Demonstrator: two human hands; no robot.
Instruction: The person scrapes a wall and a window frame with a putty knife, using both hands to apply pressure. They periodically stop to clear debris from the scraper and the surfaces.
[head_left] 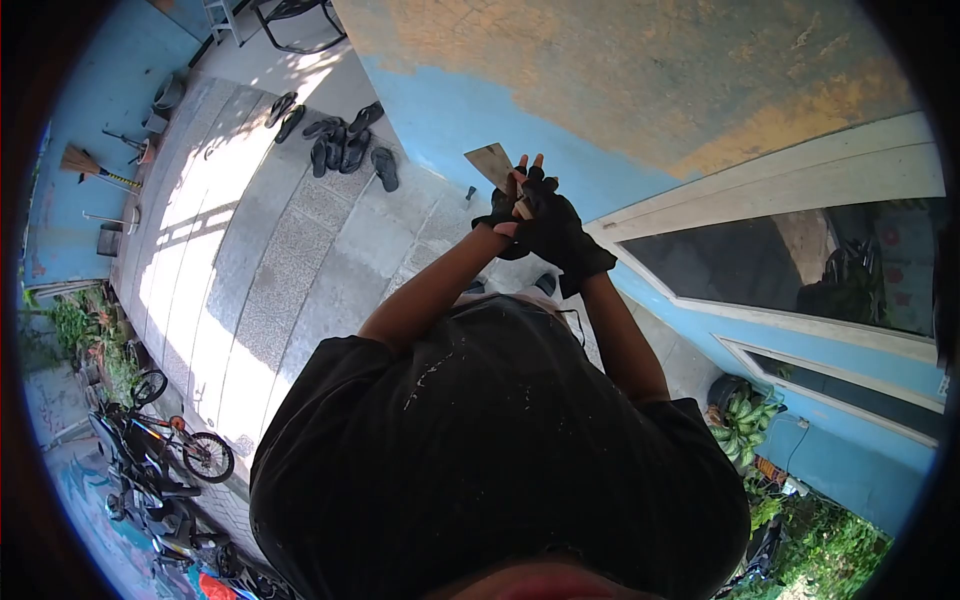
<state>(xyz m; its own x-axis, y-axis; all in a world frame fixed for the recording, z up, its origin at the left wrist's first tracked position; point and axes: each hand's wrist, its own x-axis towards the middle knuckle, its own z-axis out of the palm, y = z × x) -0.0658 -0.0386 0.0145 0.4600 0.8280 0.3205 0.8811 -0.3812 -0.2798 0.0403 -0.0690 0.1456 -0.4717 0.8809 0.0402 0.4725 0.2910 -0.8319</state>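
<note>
Both hands meet in front of my chest, in black fingerless gloves. A putty knife (489,164) with a flat, wide, stained metal blade points up and to the left from between them. My left hand (498,212) is closed around its light handle (523,208), which shows only in part. Lying over it from the right, my right hand (555,225) touches the left hand and the handle. Its fingers look stretched forward and its thumb reaches across the left wrist. The overlap hides much of the left fingers.
A blue wall (450,115) with bare, peeling patches rises ahead on the right, beside a framed window (720,262). Several black sandals (352,150) lie on the paved floor (375,235). A broom (85,163), a bicycle (205,456) and motorbikes stand along the left.
</note>
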